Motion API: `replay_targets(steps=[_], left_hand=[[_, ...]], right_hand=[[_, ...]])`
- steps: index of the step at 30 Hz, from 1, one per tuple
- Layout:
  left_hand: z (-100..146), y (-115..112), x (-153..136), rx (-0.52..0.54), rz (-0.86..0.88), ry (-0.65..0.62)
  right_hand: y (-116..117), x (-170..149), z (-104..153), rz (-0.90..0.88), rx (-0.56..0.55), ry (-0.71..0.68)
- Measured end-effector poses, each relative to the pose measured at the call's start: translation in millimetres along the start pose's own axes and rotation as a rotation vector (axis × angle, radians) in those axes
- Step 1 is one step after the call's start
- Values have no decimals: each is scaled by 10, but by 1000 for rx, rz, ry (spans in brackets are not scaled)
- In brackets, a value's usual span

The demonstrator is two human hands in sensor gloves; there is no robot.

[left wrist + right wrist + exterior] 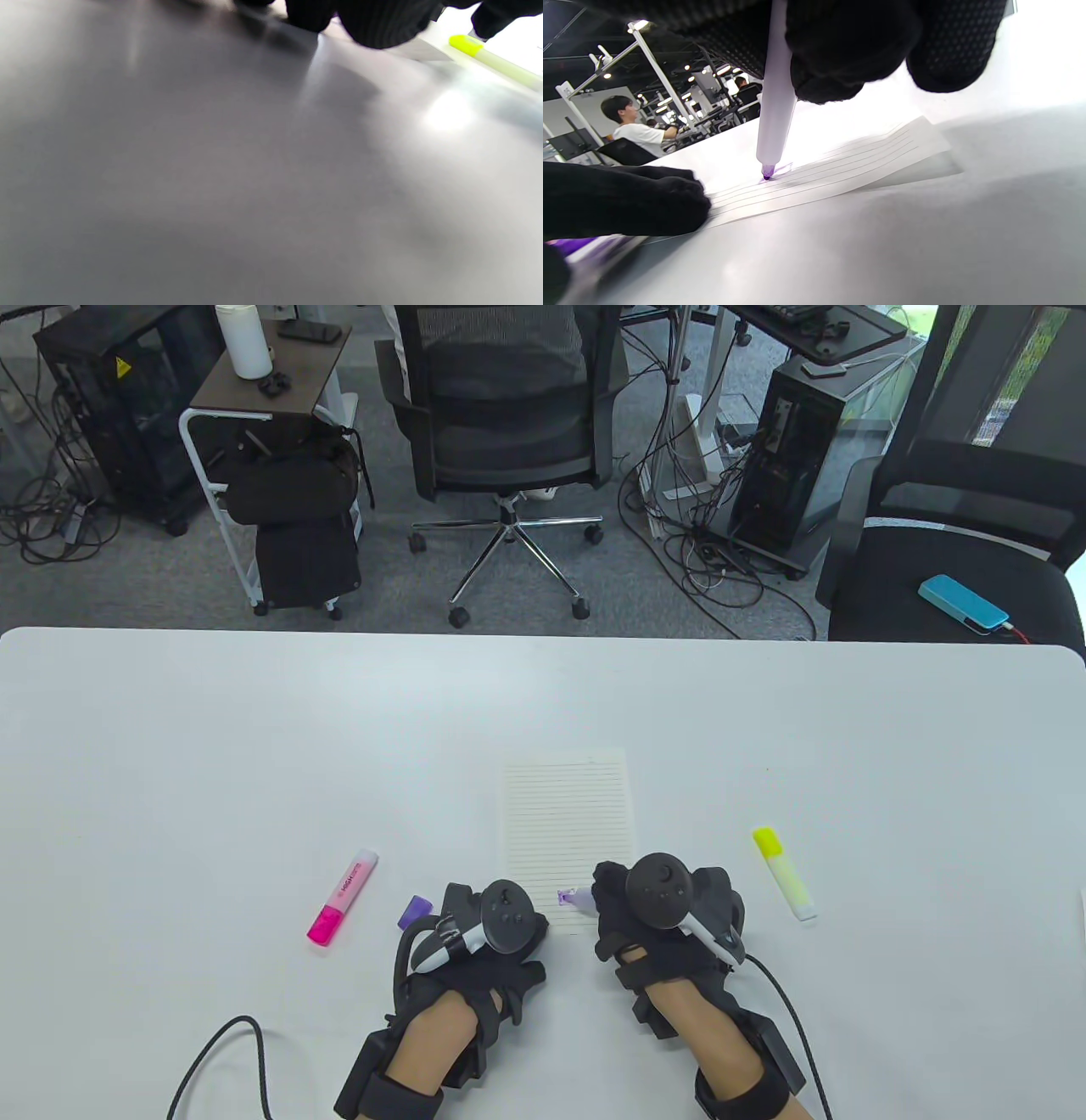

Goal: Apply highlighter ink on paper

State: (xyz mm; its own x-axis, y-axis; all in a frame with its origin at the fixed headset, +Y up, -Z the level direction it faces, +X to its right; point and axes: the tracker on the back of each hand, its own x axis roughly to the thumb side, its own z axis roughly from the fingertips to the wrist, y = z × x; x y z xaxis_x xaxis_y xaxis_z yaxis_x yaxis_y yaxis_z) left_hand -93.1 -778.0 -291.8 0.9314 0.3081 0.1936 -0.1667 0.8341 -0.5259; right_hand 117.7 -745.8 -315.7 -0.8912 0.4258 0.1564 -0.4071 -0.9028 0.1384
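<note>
White table (254, 746): right hand (666, 912) grips purple highlighter (774, 110), tip on paper (568, 814), short mark begun below fingers; left hand (492, 933) fingers flat, pressing sheet.

A pink highlighter (342, 897) lies capped on the white table (170, 746), well to the left; a yellow highlighter (785, 872) lies to the right. Beyond the far edge stand an office chair (509, 432), a rolling side cart (271, 458) with a white bottle (243, 341) — and two computer towers (797, 458) among floor cables.
</note>
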Motion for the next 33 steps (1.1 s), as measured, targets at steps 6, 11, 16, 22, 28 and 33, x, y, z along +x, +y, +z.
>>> replay_targets(steps=[6, 11, 16, 22, 28, 33], left_hand=[[2, -1, -1, 1, -1, 0], [1, -1, 0, 0, -2, 0], [3, 0, -1, 1, 0, 0], [2, -3, -2, 0, -3, 0], [2, -3, -2, 0, 0, 0], [2, -3, -1, 0, -1, 1]], right_hand=[[40, -20, -10, 27, -51, -4], [10, -23, -7, 5, -10, 6], [35, -45, -16, 23, -35, 18], [15, -20, -4, 26, -24, 12], [5, -19, 10, 30, -1, 24], [24, -24, 6, 46, -54, 23]])
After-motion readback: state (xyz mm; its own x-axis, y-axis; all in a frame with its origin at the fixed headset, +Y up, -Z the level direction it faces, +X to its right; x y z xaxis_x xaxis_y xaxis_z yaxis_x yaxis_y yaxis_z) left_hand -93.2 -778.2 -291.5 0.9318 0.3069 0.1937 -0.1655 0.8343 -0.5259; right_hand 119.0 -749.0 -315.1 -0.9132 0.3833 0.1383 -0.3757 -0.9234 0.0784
